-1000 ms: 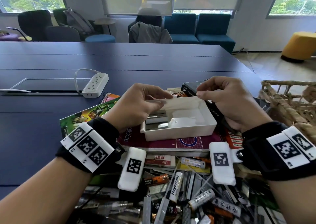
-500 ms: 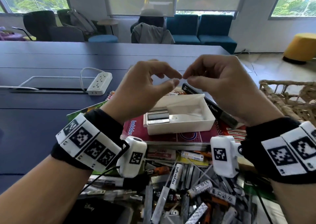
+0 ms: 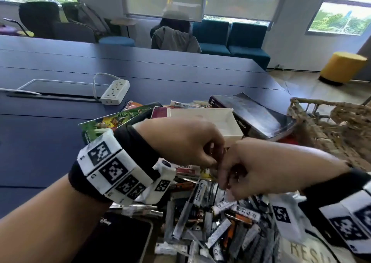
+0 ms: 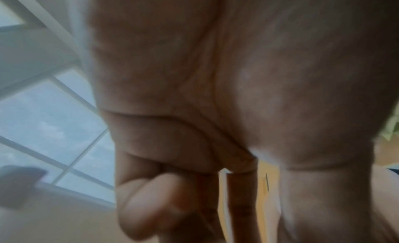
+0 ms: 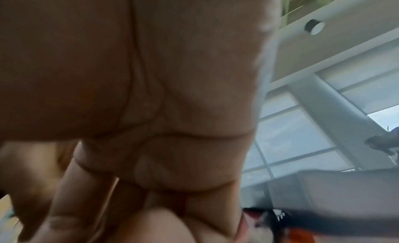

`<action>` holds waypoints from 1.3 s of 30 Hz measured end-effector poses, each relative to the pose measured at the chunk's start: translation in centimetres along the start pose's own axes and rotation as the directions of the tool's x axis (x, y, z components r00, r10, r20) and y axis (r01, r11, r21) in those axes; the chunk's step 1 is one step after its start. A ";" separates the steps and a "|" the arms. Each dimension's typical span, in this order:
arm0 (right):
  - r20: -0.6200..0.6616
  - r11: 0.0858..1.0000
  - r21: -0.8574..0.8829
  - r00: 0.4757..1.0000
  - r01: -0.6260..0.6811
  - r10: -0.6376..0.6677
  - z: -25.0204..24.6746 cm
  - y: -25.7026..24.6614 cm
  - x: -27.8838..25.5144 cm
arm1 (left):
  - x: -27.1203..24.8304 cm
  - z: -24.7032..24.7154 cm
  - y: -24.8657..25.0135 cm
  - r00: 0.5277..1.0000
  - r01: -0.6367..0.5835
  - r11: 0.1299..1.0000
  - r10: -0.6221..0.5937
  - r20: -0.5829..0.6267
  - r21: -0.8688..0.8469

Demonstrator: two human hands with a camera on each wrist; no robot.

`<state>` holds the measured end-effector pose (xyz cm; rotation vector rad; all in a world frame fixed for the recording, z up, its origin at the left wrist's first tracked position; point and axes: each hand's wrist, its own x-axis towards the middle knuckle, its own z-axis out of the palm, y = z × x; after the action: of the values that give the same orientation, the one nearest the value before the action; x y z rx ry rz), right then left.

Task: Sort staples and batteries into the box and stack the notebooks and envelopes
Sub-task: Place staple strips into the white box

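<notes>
Both hands meet with fingers curled above the pile of batteries and staple strips at the table's near edge: left hand, right hand. Whether either pinches anything cannot be told. The white box sits behind them on the notebooks.

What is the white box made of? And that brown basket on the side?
The white box looks like smooth, matte plastic or coated card: flat walls, crisp corners. I can't tell which. The basket looks woven from dry, rough plant fibre, such as rattan or seagrass: twisted tan strands with gaps.
</notes>
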<state>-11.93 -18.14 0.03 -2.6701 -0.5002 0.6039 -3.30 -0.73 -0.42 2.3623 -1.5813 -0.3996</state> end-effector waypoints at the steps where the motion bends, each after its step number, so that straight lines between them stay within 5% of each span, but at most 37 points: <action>1: 0.031 0.999 -0.032 0.999 -0.017 0.018 0.4 -0.2 0.0 | 0.1 0.1 0.1 1.000 -0.003 1.000 0.003 0.004 0.016; 11: 0.037 0.981 -0.176 0.995 -0.079 0.087 1.7 0.1 0.0 | 0.4 1.5 0.5 0.997 0.045 0.994 -0.051 0.054 0.101; 16: -0.055 0.987 0.023 0.986 -0.156 0.157 -1.6 1.3 -2.2 | 0.7 2.3 0.8 0.986 0.063 0.989 -0.083 0.148 0.133; 22: -0.183 0.989 0.098 0.974 -0.115 0.131 -3.2 3.0 -2.7 | 1.5 2.8 2.0 0.960 0.046 0.967 -0.112 0.258 0.250; 27: -0.261 0.986 0.154 0.960 -0.065 0.104 -3.2 3.8 -2.0 | 1.5 3.1 1.9 0.961 0.054 0.980 -0.103 0.257 0.190; 30: -0.384 0.968 0.250 0.917 -0.008 0.106 -4.1 4.4 -1.4 | 1.5 3.3 1.5 0.976 0.035 0.994 -0.057 0.212 0.108; 34: -0.625 0.904 0.393 0.770 0.167 0.130 -5.0 4.9 0.1 | 1.5 1.8 0.7 0.986 -0.004 0.995 0.022 0.168 -0.103; 36: -0.697 0.872 0.426 0.702 0.242 0.146 -5.4 5.1 1.1 | 1.4 0.6 0.0 0.990 0.008 0.951 0.037 0.140 -0.308; 39: -0.740 0.828 0.469 0.649 0.307 0.178 -5.7 5.4 2.3 | 1.1 -0.5 -1.3 0.997 -0.058 0.849 0.028 -0.066 -0.526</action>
<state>-5.88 -23.41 1.85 -2.0292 -0.1232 -0.3989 -1.62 -1.21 -0.49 1.8922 -1.2849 -0.6577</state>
